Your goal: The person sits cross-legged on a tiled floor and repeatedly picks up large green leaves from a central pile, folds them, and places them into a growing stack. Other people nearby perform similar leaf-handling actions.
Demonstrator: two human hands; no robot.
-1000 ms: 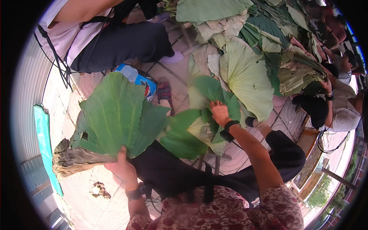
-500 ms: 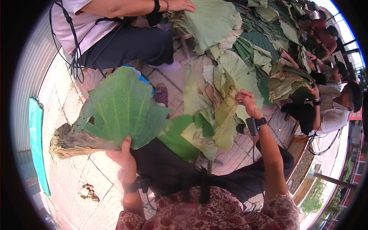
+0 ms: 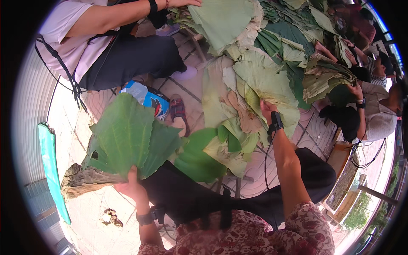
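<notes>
My left hand (image 3: 131,187) is closed on a fan of lotus leaves (image 3: 125,134), its thumb pressed over the lower edge. Green leaves lie on top of it, and a dry brown rolled part sticks out to the left. On the pile in front of me, my right hand (image 3: 268,112) has its fingers closed at the gathered middle of a pale green lotus leaf (image 3: 267,76). Beneath that leaf lie yellowish and brown leaves (image 3: 242,108). A dark green leaf (image 3: 199,155) lies nearer to me, between my hands.
A co-worker at the upper left rests a hand (image 3: 187,2) on a stack of pale leaves (image 3: 223,21). More people sit at the right, one holding a dried leaf bundle (image 3: 325,80). A blue and white bag (image 3: 146,97) lies on the paving near a shoe (image 3: 178,109).
My right hand has left the folded yellowish leaf and now grips the pale leaf farther up the pile. My left hand still holds its fan, slightly lower in view.
</notes>
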